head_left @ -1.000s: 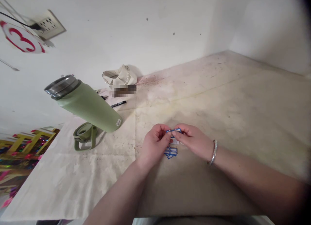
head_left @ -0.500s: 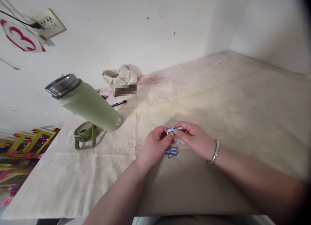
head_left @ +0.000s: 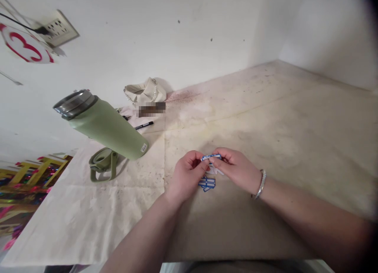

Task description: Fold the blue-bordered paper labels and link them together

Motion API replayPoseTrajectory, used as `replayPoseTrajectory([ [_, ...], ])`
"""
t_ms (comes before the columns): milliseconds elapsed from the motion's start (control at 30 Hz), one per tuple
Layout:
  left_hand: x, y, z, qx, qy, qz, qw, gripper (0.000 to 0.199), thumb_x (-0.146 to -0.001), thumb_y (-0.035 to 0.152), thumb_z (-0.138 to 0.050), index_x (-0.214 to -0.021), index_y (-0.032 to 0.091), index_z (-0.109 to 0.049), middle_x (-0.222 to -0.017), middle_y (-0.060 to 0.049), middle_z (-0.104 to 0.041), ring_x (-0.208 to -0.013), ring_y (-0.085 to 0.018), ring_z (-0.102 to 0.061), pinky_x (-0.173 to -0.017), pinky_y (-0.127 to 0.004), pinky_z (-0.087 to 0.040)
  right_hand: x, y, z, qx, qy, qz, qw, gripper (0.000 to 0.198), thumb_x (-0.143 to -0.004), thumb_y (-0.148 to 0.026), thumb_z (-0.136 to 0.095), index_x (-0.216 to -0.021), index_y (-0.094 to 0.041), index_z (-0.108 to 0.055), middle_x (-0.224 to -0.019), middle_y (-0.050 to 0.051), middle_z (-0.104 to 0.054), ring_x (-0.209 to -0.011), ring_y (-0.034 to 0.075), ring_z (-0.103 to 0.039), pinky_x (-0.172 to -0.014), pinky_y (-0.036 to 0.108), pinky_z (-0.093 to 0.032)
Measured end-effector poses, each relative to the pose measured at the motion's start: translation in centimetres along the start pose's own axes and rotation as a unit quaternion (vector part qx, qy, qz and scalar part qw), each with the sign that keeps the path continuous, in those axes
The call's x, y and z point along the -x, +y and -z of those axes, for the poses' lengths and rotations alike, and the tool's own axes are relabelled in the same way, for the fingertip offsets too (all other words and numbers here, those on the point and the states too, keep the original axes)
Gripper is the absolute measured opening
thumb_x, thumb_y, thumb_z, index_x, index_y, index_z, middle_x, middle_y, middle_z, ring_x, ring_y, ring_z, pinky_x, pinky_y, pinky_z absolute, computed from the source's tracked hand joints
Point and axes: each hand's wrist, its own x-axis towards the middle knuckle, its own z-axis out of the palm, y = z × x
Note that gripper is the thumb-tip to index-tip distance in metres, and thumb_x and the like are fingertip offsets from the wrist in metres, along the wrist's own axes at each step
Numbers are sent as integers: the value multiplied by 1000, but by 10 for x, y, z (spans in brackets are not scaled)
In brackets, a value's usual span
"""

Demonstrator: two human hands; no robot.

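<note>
Between the fingertips of both hands is a small white label with a blue border (head_left: 212, 157). My left hand (head_left: 190, 171) pinches its left end, thumb on the near side. At the other end my right hand (head_left: 234, 165) grips it in the same way, a silvery bracelet (head_left: 261, 184) round the wrist. Just below the fingers, several more blue-bordered labels (head_left: 208, 183) lie overlapping on the covered table. White paper pieces (head_left: 217, 170) show beneath my hands, partly hidden by them.
To the left stands a green bottle (head_left: 109, 127) with its lid off. The green lid (head_left: 103, 163) lies beside it. Farther back are a black pen (head_left: 144, 125), a blurred-out patch and a cream bag (head_left: 146, 91) against the wall. A wall socket (head_left: 60, 29) is at upper left.
Both hands keep their pinch on the label with only slight finger shifts. A little more of the loose labels below shows. The other things stay in place.
</note>
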Motion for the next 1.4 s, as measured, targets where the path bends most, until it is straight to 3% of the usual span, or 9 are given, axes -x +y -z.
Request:
replayPoseTrajectory([
  [433,-1,0,0,48,24,10,999,22,-77,35,-63,-73,17,-53,-60,4,-56,-53,-7,-45,-52,-18,-36,0,-2,1,-9,8,6,1000,28,-79,-44,-47,-67,-20,-49,-56,-4,-39,-53,11,-35,-48,24,-28],
  [1067,0,2,0,40,39,0,998,21,-78,36,-62,-75,17,-54,-61,4,-56,-55,-7,-47,-53,-19,-37,0,-2,1,4,12,8,1000,34,-80,-48,-45,-59,-21,-41,-53,-5,-34,-50,10,-32,-46,24,-26],
  [1400,-1,4,2,38,85,-5,996,19,-78,34,-62,-75,18,-52,-61,4,-56,-55,-8,-48,-53,-19,-37,-3,-1,2,11,24,9,1000,29,-81,-44,-46,-64,-20,-49,-54,-4,-41,-51,11,-37,-48,25,-30],
])
